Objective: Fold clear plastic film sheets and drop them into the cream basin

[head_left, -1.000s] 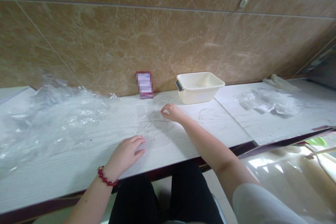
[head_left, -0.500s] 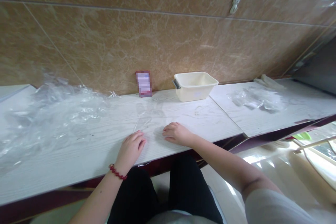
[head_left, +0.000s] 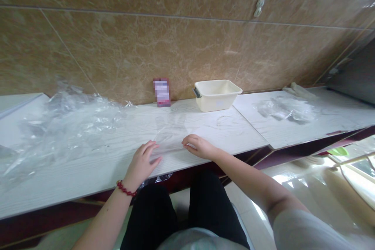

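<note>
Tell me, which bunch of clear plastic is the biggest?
The crumpled heap of clear plastic at the table's left end, far larger than the small pile on the right or the flat sheet under both hands.

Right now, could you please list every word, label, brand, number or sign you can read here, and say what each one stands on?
None can be read.
Small purple box against the wall: its face is blurred out.
Cream tub: a faint mark on its side, too small to read.
Clear plastic sheet under both hands: no print visible.
</note>
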Action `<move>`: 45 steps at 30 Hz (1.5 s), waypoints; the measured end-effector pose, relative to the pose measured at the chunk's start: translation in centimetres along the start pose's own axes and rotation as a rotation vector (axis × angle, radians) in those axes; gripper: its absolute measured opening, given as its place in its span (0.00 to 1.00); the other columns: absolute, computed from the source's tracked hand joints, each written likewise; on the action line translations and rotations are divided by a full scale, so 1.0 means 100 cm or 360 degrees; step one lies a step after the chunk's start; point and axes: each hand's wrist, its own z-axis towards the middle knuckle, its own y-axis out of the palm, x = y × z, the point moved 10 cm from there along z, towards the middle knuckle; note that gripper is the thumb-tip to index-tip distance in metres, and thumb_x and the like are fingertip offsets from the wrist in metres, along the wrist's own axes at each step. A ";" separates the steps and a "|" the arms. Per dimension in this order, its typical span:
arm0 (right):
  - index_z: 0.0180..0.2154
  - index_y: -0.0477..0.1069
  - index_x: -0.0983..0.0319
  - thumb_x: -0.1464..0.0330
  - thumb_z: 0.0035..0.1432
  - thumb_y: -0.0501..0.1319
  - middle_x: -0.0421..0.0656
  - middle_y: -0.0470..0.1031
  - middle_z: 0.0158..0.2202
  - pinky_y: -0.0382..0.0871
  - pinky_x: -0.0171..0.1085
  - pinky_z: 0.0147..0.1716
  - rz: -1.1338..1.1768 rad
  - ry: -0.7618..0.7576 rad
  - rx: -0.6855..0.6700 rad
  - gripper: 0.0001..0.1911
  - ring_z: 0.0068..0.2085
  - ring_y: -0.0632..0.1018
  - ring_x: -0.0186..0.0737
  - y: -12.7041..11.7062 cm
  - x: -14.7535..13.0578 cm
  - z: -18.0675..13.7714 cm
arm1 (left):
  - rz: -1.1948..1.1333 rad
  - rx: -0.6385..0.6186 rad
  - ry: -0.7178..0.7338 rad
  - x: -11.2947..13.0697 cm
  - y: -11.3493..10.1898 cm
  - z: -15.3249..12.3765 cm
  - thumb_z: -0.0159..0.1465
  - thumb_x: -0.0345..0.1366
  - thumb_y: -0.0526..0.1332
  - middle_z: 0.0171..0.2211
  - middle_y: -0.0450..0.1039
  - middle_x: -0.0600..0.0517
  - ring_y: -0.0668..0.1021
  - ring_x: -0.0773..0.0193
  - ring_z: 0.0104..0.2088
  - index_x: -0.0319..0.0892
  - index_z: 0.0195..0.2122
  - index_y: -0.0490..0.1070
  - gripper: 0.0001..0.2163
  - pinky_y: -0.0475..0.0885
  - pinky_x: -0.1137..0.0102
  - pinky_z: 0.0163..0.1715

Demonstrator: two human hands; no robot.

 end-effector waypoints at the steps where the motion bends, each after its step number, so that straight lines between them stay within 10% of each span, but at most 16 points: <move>1: 0.36 0.65 0.63 0.69 0.56 0.48 0.45 0.69 0.36 0.62 0.34 0.42 0.0037 -0.0009 -0.0020 0.09 0.42 0.68 0.33 -0.001 -0.001 -0.002 | -0.0032 -0.0025 -0.0010 -0.003 0.001 0.001 0.55 0.37 0.53 0.44 0.66 0.47 0.64 0.59 0.49 0.42 0.36 0.65 0.09 0.56 0.60 0.51; 10: 0.55 0.49 0.61 0.58 0.42 0.61 0.49 0.51 0.56 0.48 0.42 0.54 -0.0079 -0.0042 -0.0318 0.40 0.57 0.51 0.42 -0.001 0.009 -0.015 | -0.0434 -0.0299 -0.0029 0.013 -0.008 -0.007 0.57 0.38 0.51 0.40 0.70 0.51 0.69 0.63 0.45 0.43 0.28 0.62 0.05 0.59 0.63 0.50; 16: 0.55 0.51 0.62 0.64 0.48 0.57 0.47 0.55 0.55 0.46 0.41 0.54 -0.0070 -0.0239 -0.0423 0.32 0.57 0.52 0.39 0.020 -0.002 -0.008 | -0.0747 -0.0441 -0.0294 0.013 -0.010 -0.020 0.58 0.40 0.50 0.42 0.68 0.47 0.70 0.60 0.44 0.43 0.31 0.61 0.07 0.71 0.71 0.28; 22: 0.50 0.60 0.59 0.74 0.52 0.52 0.43 0.62 0.51 0.50 0.39 0.53 0.0092 -0.0226 -0.0424 0.21 0.54 0.60 0.33 0.031 -0.007 0.000 | -0.1038 -0.0203 -0.0313 0.001 -0.016 -0.018 0.58 0.38 0.50 0.39 0.69 0.46 0.71 0.63 0.42 0.42 0.33 0.57 0.06 0.65 0.65 0.44; 31: 0.38 0.69 0.63 0.70 0.54 0.51 0.44 0.72 0.40 0.64 0.31 0.38 0.0161 0.0330 -0.0041 0.12 0.39 0.72 0.33 0.018 0.024 0.022 | -0.0895 0.0030 -0.0606 -0.038 -0.001 -0.011 0.55 0.43 0.53 0.42 0.68 0.48 0.69 0.61 0.44 0.40 0.33 0.66 0.12 0.61 0.64 0.47; 39: 0.28 0.70 0.62 0.65 0.47 0.57 0.43 0.72 0.29 0.64 0.31 0.29 -0.0129 0.1103 0.0161 0.08 0.30 0.72 0.34 0.013 0.083 0.037 | -0.0972 0.0168 -0.1184 -0.077 0.016 0.006 0.49 0.47 0.55 0.28 0.72 0.50 0.73 0.61 0.30 0.38 0.31 0.70 0.16 0.66 0.70 0.29; 45: 0.27 0.70 0.62 0.64 0.46 0.57 0.45 0.70 0.30 0.63 0.32 0.30 -0.0168 0.1226 0.0191 0.08 0.32 0.71 0.36 0.012 0.096 0.043 | -0.0989 0.0250 -0.1305 -0.092 0.028 0.008 0.47 0.44 0.57 0.20 0.68 0.53 0.70 0.65 0.22 0.37 0.26 0.69 0.14 0.63 0.73 0.22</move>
